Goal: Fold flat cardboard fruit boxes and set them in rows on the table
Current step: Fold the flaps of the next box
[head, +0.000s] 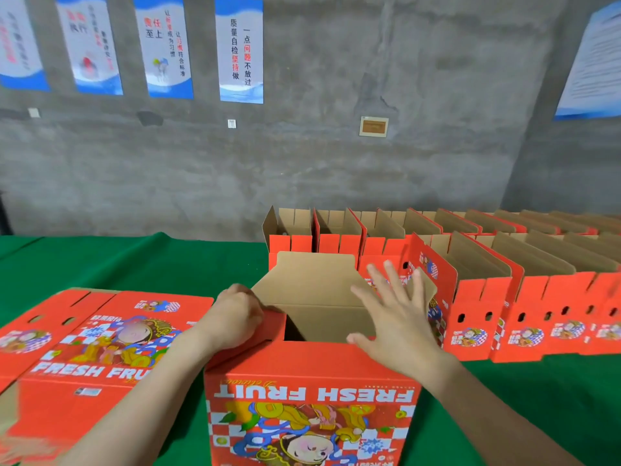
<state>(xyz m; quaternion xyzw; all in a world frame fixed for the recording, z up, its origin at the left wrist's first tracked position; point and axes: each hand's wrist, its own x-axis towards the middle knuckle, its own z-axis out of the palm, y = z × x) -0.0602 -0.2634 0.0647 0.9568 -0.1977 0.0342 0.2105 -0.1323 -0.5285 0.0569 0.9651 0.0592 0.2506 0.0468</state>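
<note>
bare grey wall (336, 156), posters (239, 48)

Flat boxes (100, 348) lie left of open box (312, 391); rows (504, 297) right.

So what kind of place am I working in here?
Probably a packing workshop or warehouse: a bare concrete wall hung with workplace posters, a green-covered table, and rows of folded red fruit boxes beside flat ones.

Green-clothed table (134, 264) fills the lower frame: flat boxes (84, 364) lying lower left, one open box (309, 415) standing bottom centre, two rows of folded boxes (477, 314) running off middle right.
</note>
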